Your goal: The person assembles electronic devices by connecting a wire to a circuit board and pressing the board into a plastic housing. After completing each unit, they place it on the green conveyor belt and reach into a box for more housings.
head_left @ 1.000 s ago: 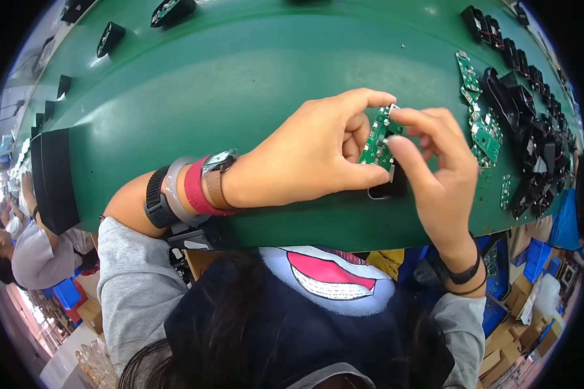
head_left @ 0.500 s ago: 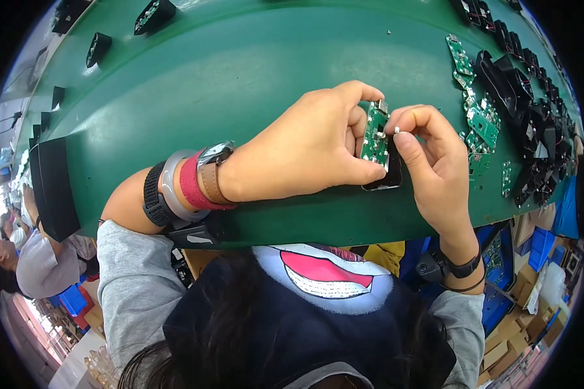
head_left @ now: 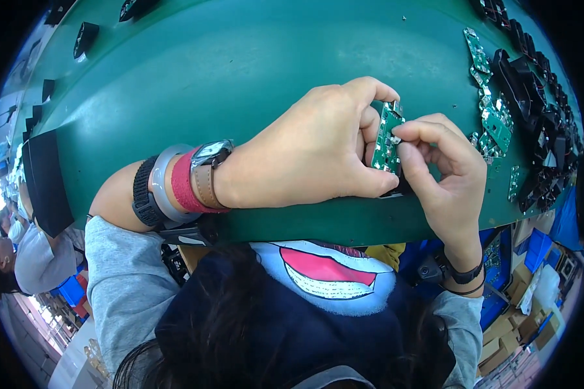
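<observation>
A small green circuit board (head_left: 387,139) stands tilted between the fingers and thumb of my left hand (head_left: 318,146), gripped at its far and near ends. My right hand (head_left: 451,162) pinches a tiny white connector (head_left: 396,139) between thumb and index finger, right at the board's face. Whether the connector is seated on the board or only touching it, I cannot tell. Part of a black casing (head_left: 403,188) shows below the board, mostly hidden by my hands.
Loose circuit boards (head_left: 496,129) lie in a pile to the right on the green table (head_left: 240,71). Beyond them, many black casings (head_left: 542,142) are heaped along the right edge. A black box-like piece (head_left: 47,185) stands at the left. Another person (head_left: 45,259) sits far left.
My right fingers have brought the connector from just beside the board up against its face. In the picture, both hands and the board appear slightly further right.
</observation>
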A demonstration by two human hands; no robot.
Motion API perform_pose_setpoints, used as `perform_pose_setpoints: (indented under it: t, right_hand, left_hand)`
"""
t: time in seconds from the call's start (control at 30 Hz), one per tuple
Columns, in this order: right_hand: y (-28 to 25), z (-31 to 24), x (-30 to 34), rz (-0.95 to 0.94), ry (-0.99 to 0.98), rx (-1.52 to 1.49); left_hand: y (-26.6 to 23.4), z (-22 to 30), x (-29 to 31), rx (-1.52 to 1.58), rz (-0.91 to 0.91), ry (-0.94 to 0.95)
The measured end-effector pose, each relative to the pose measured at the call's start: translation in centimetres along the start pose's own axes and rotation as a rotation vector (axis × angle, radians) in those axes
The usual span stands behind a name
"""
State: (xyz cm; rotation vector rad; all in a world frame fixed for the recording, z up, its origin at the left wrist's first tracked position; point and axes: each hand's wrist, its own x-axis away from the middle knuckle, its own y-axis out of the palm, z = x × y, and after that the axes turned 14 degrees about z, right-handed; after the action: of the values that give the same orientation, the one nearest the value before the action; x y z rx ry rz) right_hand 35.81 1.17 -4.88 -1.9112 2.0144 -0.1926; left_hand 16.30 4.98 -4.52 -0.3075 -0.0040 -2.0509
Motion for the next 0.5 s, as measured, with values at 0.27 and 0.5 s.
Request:
perform_pose_setpoints:
  t: [0.27, 0.5]
  right_hand:
    - [0.0, 0.2, -0.1, 0.033, -0.198, 0.179]
    - [-0.3, -1.9, -0.7, -0.007, -0.451, 0.516]
  left_hand:
    - [0.1, 0.1, -0.2, -0.043, 0.053, 0.066]
    - [0.6, -0.3, -0.1, -0.193, 0.113, 0.303]
